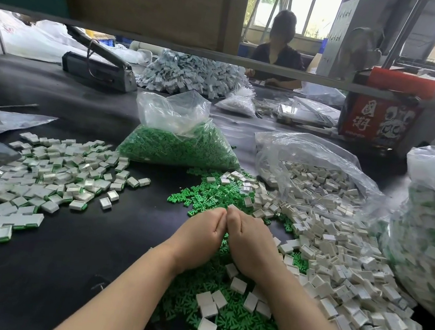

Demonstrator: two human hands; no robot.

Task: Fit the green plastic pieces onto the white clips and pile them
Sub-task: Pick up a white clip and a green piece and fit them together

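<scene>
- Green plastic pieces lie loose at centre and lower centre of the frame, mixed with white clips that spread to the lower right.
- Left hand and right hand meet knuckle to knuckle just above that heap, fingers curled inward; what they pinch is hidden, so I cannot tell whether a piece and clip are between them.
- Judged from the pose, this is the press-fit step: line the green piece square with the clip's open side, then push straight with both thumbs, not at a slant.
- Finished pile, white with green edges, sits at the left of the frame, well apart from the hands across bare black table.
- That dark strip is the free lane for carrying a done clip leftward.
- Bags crowd the top and right: green bag, clip bag, and a filled bag at the right edge; reach around them carefully.
</scene>
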